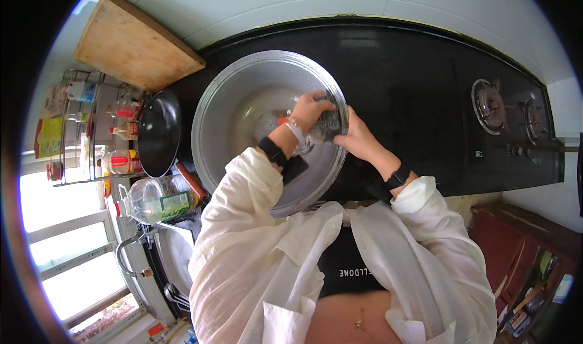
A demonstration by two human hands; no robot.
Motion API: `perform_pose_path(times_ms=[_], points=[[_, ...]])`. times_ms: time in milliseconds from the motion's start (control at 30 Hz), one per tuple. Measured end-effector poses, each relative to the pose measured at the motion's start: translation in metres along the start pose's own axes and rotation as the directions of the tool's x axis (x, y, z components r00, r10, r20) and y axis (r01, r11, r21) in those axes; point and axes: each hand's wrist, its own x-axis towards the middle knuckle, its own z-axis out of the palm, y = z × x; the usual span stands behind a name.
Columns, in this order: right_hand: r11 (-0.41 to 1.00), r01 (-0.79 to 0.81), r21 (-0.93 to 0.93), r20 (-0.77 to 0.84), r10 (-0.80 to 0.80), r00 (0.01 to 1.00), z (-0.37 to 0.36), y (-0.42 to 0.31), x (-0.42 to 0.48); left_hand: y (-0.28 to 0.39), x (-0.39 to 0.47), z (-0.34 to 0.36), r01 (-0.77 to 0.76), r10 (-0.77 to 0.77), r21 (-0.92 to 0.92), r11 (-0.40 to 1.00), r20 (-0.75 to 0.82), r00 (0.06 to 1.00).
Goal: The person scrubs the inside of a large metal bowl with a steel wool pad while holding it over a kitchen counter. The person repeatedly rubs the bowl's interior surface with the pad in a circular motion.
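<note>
A large round metal basin (pixel 218 130) stands on the dark countertop, with a little cloudy, foamy liquid in its bottom. My left hand (pixel 312 109), with bracelets and a black band at the wrist, reaches inside. Its fingers are curled over a blurred grey scouring pad (pixel 327 121), pressed near the basin's right inner wall. My right hand (pixel 360 139) grips the basin's right rim, thumb on the inner side and fingers outside. A dark patch lies inside the basin below my left wrist; whether it is a shadow or reflection I cannot tell.
A wooden board (pixel 136 43) leans at the back left. A black frying pan (pixel 159 132), a plastic bottle (pixel 159 200) and a wire rack (pixel 68 130) of bottles and packets are on the left, above a sink (pixel 175 253) with a faucet (pixel 123 257). Gas burners (pixel 489 107) lie far right.
</note>
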Motion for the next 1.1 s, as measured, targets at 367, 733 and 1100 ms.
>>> perform_pose_path(times_ms=[367, 733, 1100], points=[[0.997, 0.023, -0.068, 0.001, -0.023, 1.0, 0.001, 0.006, 0.001, -0.013, 0.003, -0.003, -0.086, 0.088, 0.141, 0.986, -0.008, 0.996], [0.999, 0.037, -0.036, -0.011, -0.038, 0.999, 0.0, 0.009, 0.001, -0.01, 0.024, -0.015, -0.053, 0.054, 0.014, 0.998, -0.036, 0.998], [0.999, 0.009, -0.043, 0.005, -0.009, 1.0, -0.002, 0.0, 0.002, -0.006, -0.005, -0.005, -0.175, 0.152, 0.373, 0.911, 0.09, 0.984]])
